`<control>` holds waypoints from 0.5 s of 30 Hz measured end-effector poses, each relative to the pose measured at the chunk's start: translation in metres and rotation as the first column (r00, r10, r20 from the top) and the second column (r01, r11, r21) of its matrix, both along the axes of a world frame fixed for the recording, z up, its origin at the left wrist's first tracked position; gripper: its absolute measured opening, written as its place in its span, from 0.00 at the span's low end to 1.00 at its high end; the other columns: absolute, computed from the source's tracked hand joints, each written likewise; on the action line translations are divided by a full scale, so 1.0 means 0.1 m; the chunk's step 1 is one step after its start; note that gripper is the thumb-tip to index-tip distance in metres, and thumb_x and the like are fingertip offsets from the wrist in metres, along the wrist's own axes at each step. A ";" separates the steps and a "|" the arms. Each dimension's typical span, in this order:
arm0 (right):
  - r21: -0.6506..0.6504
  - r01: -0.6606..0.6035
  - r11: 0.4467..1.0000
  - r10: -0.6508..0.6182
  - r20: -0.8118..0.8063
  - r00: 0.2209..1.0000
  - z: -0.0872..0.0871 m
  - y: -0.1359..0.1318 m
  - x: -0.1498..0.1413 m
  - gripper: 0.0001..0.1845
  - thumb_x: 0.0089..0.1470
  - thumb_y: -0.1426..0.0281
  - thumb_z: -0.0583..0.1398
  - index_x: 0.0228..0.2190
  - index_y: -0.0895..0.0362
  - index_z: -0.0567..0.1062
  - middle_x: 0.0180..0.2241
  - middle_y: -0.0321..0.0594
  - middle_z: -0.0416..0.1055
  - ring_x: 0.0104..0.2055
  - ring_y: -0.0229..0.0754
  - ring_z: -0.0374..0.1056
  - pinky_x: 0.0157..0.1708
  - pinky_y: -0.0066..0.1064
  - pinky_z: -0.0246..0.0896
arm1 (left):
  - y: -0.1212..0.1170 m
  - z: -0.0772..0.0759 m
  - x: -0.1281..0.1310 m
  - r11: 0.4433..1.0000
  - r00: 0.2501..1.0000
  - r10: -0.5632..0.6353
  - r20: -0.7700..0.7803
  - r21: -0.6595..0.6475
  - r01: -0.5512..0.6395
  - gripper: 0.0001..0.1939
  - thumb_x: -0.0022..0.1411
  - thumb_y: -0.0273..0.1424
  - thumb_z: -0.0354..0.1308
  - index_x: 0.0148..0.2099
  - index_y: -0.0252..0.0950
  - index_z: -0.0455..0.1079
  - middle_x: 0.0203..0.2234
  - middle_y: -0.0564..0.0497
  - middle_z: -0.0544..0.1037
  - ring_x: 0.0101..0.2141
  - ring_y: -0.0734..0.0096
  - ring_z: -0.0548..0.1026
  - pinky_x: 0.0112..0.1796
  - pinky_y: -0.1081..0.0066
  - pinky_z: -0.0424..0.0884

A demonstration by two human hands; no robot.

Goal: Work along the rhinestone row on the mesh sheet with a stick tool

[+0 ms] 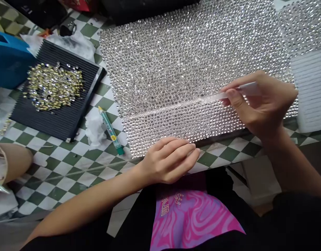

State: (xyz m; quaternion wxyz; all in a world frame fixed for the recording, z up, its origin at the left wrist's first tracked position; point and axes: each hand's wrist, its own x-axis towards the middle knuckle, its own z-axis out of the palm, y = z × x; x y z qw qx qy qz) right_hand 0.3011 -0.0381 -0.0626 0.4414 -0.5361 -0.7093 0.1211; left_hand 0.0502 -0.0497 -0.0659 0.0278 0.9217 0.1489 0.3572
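Rhinestone sheet (189, 66) lies on the green-and-white checkered counter (57, 167), reaching close to its near edge; rows of clear stones cover it, with a pale line running across its lower part. I have the right hand (259, 104) over the sheet's right side, thumb and fingers pinching a thin white strip (214, 97); the strip lies along that pale line. Left hand (171, 158) rests at the sheet's near edge, palm down, fingers loosely curled together; whether anything is under them I cannot tell.

Left of the sheet: green pen (112, 132), yellow tip pointing away from me; crumpled clear plastic (94, 130) just beside it; farther left, black ridged tray (58, 122), set at a slant, bearing a heap of gold-and-silver stones (54, 85); blue container (9, 62) beyond its left side; brown tub (18, 162) nearer me, at far left.

Right of the sheet: white ribbed tray (313, 90); a smaller stone-covered piece (304, 28) lies beyond it.
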 end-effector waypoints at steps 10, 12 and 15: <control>-0.005 -0.052 0.999 0.051 -0.076 0.996 0.01 0.04 -0.04 0.03 0.58 0.71 0.63 0.35 0.56 0.78 0.32 0.36 0.77 0.30 0.33 0.74 0.26 0.24 0.67 | -0.03 -0.04 0.00 1.000 1.000 -0.010 -0.005 0.004 0.010 0.08 0.70 0.24 0.51 0.43 0.33 0.72 0.30 0.53 0.82 0.33 0.74 0.79 0.36 0.72 0.77; 0.000 -0.061 0.998 0.060 -0.077 0.995 0.02 0.05 -0.04 0.03 0.58 0.72 0.63 0.36 0.56 0.78 0.31 0.36 0.77 0.31 0.34 0.75 0.27 0.24 0.68 | -0.03 -0.06 0.01 1.000 1.000 -0.007 -0.004 0.002 0.007 0.07 0.70 0.24 0.52 0.44 0.32 0.71 0.29 0.53 0.81 0.33 0.74 0.79 0.36 0.72 0.77; 0.010 -0.068 0.998 0.069 -0.077 0.995 0.03 0.07 -0.05 0.03 0.59 0.72 0.63 0.37 0.55 0.78 0.32 0.36 0.77 0.31 0.34 0.75 0.27 0.25 0.68 | -0.03 -0.08 0.00 1.000 1.000 -0.006 -0.010 -0.007 0.006 0.06 0.70 0.24 0.51 0.43 0.33 0.70 0.27 0.54 0.79 0.33 0.74 0.78 0.37 0.72 0.76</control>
